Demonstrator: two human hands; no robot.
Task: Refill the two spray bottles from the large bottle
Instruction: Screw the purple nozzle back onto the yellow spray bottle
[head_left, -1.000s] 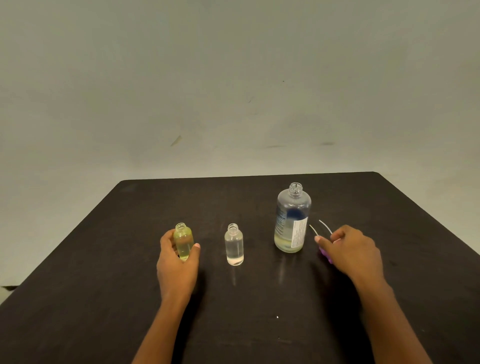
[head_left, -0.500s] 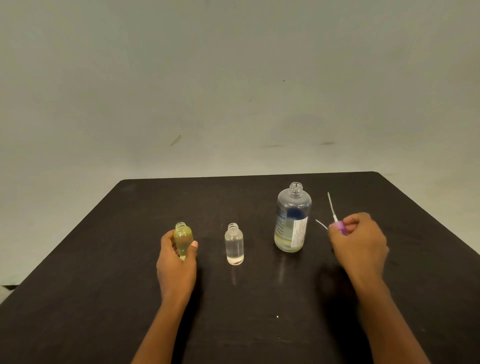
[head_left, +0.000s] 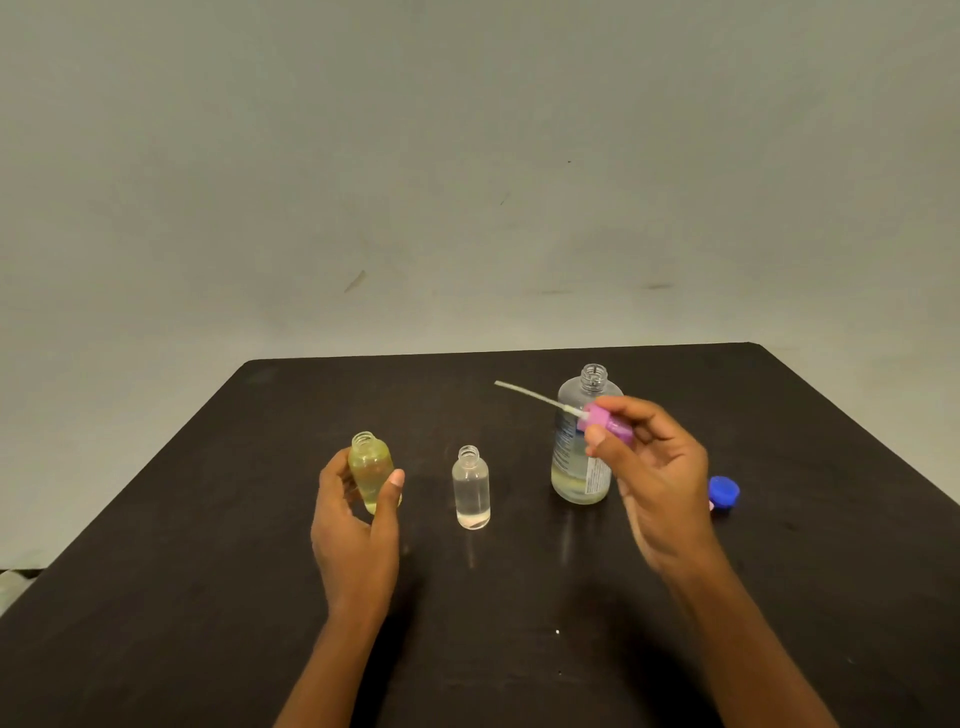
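Large bottle (head_left: 576, 483), uncapped and upright on the dark table (head_left: 208, 519), serves as the landmark; only a shallow layer of pale liquid is seen at its bottom. Directly in front of it the right hand (head_left: 660, 483) is raised off the table, while well to its left the left hand (head_left: 358, 535) is rested on the table. A yellow bottle (head_left: 369, 462) is gripped by that left hand, fingers and thumb curled round it, apparently to steady it for recapping. Between it and the large bottle a clear bottle (head_left: 470, 488) is seen standing open and largely filled, so pouring is judged finished. A pink sprayer (head_left: 602, 422) is pinched in the right fingertips, its tube (head_left: 530, 396) pointed left across the large bottle, probably for threading into an open neck. Just right of the large bottle a blue cap (head_left: 723, 491) is laid, presumably set aside for pouring.
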